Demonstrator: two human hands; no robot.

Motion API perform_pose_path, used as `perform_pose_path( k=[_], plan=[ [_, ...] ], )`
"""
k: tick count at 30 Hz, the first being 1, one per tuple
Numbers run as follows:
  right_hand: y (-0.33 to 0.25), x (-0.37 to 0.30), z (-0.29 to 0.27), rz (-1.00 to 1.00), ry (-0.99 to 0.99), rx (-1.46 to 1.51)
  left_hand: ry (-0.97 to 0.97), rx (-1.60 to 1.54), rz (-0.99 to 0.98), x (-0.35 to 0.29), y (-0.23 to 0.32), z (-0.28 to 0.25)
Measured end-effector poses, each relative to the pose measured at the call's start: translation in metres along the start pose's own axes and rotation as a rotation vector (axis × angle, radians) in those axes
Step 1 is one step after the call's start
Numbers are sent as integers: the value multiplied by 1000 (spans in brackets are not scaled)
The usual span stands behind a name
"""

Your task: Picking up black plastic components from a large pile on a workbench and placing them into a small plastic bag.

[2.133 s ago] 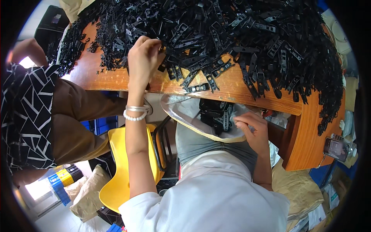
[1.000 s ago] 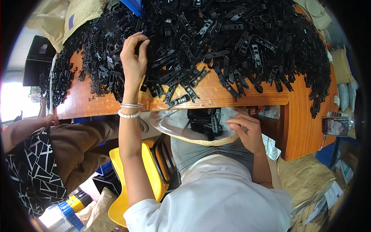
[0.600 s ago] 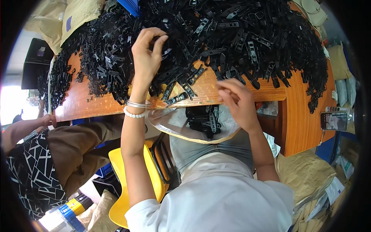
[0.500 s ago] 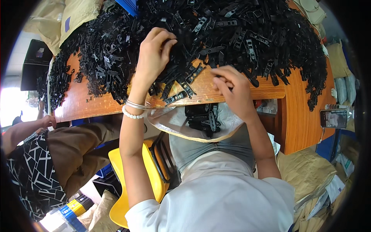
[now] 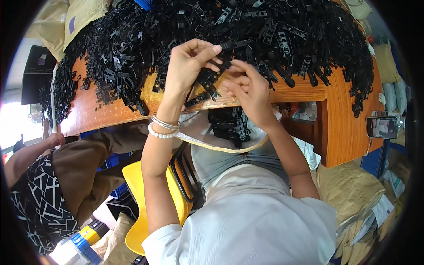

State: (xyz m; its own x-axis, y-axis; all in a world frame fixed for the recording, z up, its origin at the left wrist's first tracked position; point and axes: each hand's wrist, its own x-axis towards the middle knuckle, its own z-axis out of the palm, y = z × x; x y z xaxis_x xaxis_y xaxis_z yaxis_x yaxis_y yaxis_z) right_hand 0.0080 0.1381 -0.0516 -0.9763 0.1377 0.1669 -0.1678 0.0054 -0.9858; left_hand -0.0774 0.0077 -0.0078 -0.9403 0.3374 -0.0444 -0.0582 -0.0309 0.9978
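My left hand (image 5: 185, 66) is above the table's front edge, thumb and fingers closed around a small black plastic part (image 5: 225, 62). Close by on the right, my right hand (image 5: 251, 90) has its forefinger at that part, while its other fingers curl toward the thumb; what they hold, if anything, is hidden. Beneath the hands lie a few loose black clip-like parts (image 5: 197, 100). Below the table edge, an open bag (image 5: 212, 146) with a pale lining rests at my lap, several black parts (image 5: 238, 128) inside.
A large heap of black plastic parts (image 5: 119, 66) covers much of the wooden table (image 5: 349, 119). On the right a phone (image 5: 382, 127) stands by the table's edge. A yellow chair (image 5: 134, 185) is at my left, near another person (image 5: 39, 185). Brown sacks (image 5: 349, 190) lie at the right.
My left hand has moved right and slightly down, and my right hand left and slightly up. They were apart; now their fingers meet near a black part.
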Motion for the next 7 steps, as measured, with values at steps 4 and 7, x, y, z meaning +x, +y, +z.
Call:
perform_pose_path(
  k=[4,7],
  plan=[
    [-1,4,-1,20,53,67,-22,-183,-139,-7,-10,3],
    [-6,3,-1,-12,40,44,-38,-143,-195,-10,-16,0]
  ],
)
